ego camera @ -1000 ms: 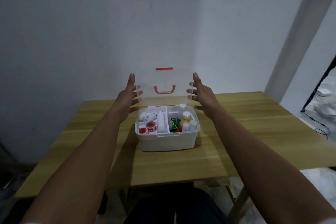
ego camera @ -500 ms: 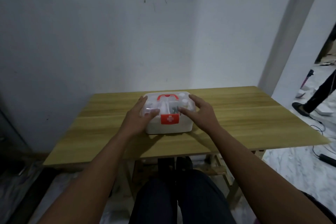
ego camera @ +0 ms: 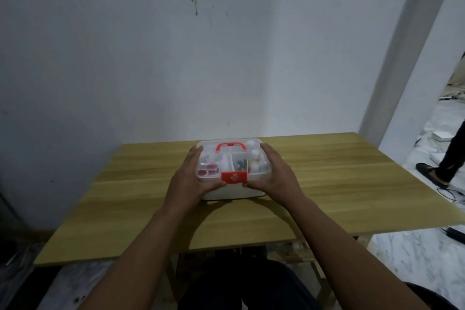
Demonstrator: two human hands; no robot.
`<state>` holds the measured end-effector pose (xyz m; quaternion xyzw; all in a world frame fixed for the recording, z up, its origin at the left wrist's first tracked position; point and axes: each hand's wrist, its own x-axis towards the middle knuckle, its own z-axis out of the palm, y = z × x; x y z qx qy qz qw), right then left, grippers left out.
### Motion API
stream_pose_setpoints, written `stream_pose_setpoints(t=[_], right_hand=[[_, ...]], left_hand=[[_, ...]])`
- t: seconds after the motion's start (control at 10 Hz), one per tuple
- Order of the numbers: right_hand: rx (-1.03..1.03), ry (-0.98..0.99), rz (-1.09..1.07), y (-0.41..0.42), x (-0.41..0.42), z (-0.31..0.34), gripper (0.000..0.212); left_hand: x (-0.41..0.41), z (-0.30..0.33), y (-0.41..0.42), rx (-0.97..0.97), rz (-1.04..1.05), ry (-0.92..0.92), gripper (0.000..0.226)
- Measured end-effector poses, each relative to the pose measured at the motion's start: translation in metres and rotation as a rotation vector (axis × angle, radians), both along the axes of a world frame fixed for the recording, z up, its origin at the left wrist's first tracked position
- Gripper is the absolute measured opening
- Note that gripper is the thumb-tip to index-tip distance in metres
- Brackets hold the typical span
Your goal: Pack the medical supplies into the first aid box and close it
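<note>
The white first aid box (ego camera: 232, 191) stands in the middle of the wooden table (ego camera: 339, 184). Its clear lid (ego camera: 234, 156) lies flat on top, with a red handle (ego camera: 230, 145) and a red cross latch (ego camera: 234, 177) at the front. Through the lid I see red tape rolls, white bottles and a green item inside. My left hand (ego camera: 191, 178) cups the box's left side, thumb at the front under the latch. My right hand (ego camera: 275, 175) cups the right side the same way.
A white wall rises just behind the table. At the right, past a wall corner, a person's dark-trousered leg and shoe (ego camera: 442, 171) stand on a marble floor with cables (ego camera: 450, 194). My dark-clothed lap (ego camera: 241, 284) is below the table's near edge.
One second ago both hands held the clear lid upright above the open box. The lid has come down flat, and my hands have slid from its top to the box's sides.
</note>
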<state>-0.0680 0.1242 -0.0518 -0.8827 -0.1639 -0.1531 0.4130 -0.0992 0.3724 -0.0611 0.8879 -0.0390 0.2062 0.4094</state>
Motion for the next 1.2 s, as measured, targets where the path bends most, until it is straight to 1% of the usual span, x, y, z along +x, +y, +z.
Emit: stream_pose_setpoints(t=[0.1, 0.2, 0.3, 0.4, 0.5, 0.6, 0.7, 0.8, 0.9, 1.0, 1.1, 1.2], right_hand=[[0.019, 0.017, 0.005, 0.001, 0.020, 0.003, 0.112], [0.061, 0.018, 0.019, 0.002, 0.047, 0.007, 0.101], [0.076, 0.045, 0.021, 0.005, 0.082, 0.010, 0.096], [0.087, 0.068, 0.016, 0.011, 0.118, 0.008, 0.100], [0.087, 0.080, -0.023, 0.016, 0.148, 0.002, 0.113], [0.106, 0.074, -0.017, 0.018, 0.173, -0.002, 0.114], [0.110, 0.076, -0.001, 0.022, 0.185, -0.002, 0.106], [0.071, 0.080, -0.023, 0.021, 0.189, 0.000, 0.105], [-0.011, 0.149, -0.045, 0.019, 0.180, 0.008, 0.135], [0.069, 0.206, -0.039, 0.010, 0.159, 0.011, 0.148], [0.289, 0.145, -0.102, 0.000, 0.111, 0.032, 0.117], [0.581, -0.143, -0.096, -0.010, 0.059, 0.071, 0.060]], left_hand=[[0.022, 0.001, 0.000, 0.025, 0.001, -0.005, 0.117], [0.051, 0.003, 0.000, 0.038, 0.016, -0.019, 0.113], [0.087, 0.002, 0.001, -0.008, 0.003, -0.005, 0.111], [0.127, 0.000, 0.005, -0.045, -0.009, 0.003, 0.112], [0.160, -0.003, 0.010, -0.014, -0.004, -0.011, 0.112], [0.185, -0.004, 0.013, 0.012, -0.007, -0.013, 0.112], [0.199, -0.005, 0.014, 0.061, 0.005, 0.000, 0.112], [0.200, 0.001, 0.012, 0.086, -0.001, 0.019, 0.112], [0.193, 0.015, 0.011, 0.202, 0.008, 0.159, 0.123], [0.167, 0.028, 0.000, 0.256, 0.026, 0.158, 0.128], [0.105, 0.046, -0.020, 0.107, -0.018, -0.016, 0.103], [0.007, 0.027, -0.048, -0.104, -0.281, -0.082, 0.076]])
